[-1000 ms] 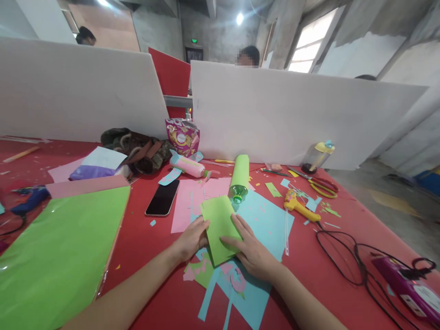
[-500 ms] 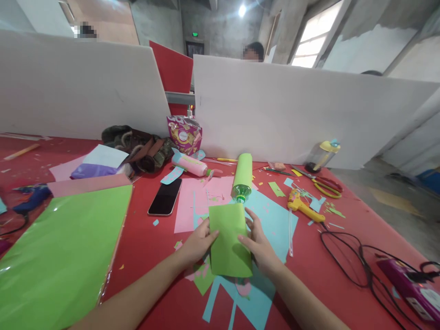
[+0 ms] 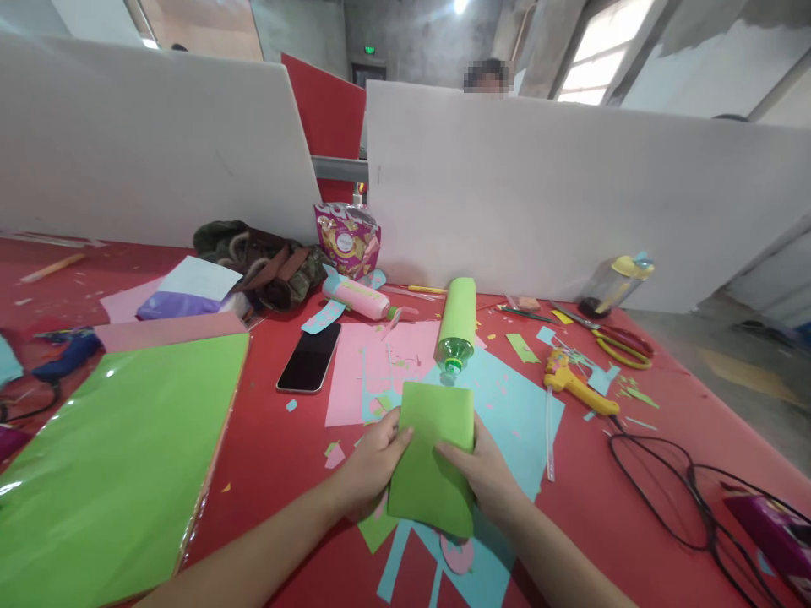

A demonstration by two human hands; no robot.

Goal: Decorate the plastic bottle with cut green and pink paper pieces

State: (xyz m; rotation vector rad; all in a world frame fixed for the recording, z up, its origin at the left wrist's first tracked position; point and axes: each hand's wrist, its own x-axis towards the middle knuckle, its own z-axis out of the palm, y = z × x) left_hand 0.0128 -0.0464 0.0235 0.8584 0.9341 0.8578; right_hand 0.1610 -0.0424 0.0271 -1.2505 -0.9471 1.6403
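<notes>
Green sheet [image 3: 426,481], 1: held over the red table [image 3: 253,473], just in front of the neck of a green-wrapped bottle [image 3: 459,308]. Grip: left hand [image 3: 372,463] pinching the left edge, thumb on the face; right hand [image 3: 492,469] grasping the right edge, thumb laid across the face; single or folded, cannot tell. Handling, by judgement: light, pliant, barely slippery, likely to crease under hard pressure; best taken by the 2 long edges, thumbs flat. Count of surroundings: green-wrapped bottle, 1, lying down; pink-wrapped bottle [image 3: 356,299], 1, on its side; clear bottle with yellow top [image 3: 613,291], 1; phone [image 3: 309,360], 1, dark screen; yellow glue gun [image 3: 581,390], 1, cord attached; scissors [image 3: 621,348], 1 pair, red and yellow handles; snack bag [image 3: 348,243], 1, upright; large green sheet [image 3: 120,456], 1, under glossy film at left; paper scraps, many, too small to count.
</notes>
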